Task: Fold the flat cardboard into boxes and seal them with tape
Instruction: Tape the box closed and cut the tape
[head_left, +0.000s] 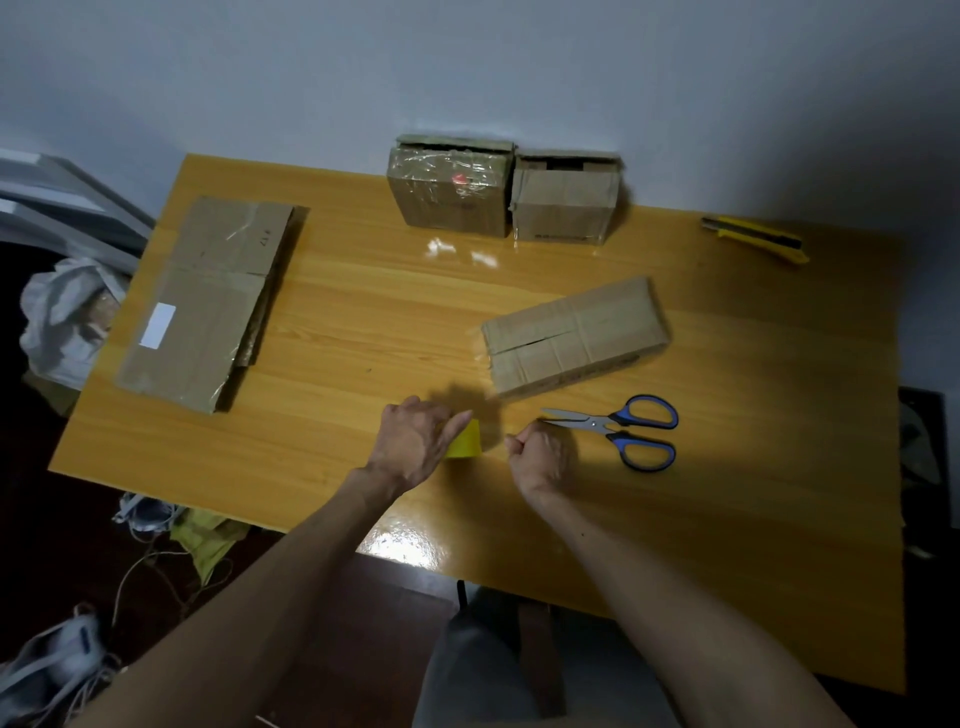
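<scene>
Yellow tape roll (464, 441) is gripped by the left hand (410, 447) near the worktop's front edge; its free end is seemingly pinched by the curled right hand (540, 452), ready for the folded brown cardboard box (571, 338) just behind; blue-handled scissors (618, 428) are kept alongside for cutting.

Flat cardboard (208, 301) is stacked at the table's (363, 312) left. Two boxes (451, 188) (565, 200) are set side by side at the back edge. A third box (571, 335) is laid just behind the scissors (621, 430).

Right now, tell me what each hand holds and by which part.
Left hand grips the yellow tape roll around its side. Right hand apparently pinches the tape's free end; too faint to confirm.
</scene>
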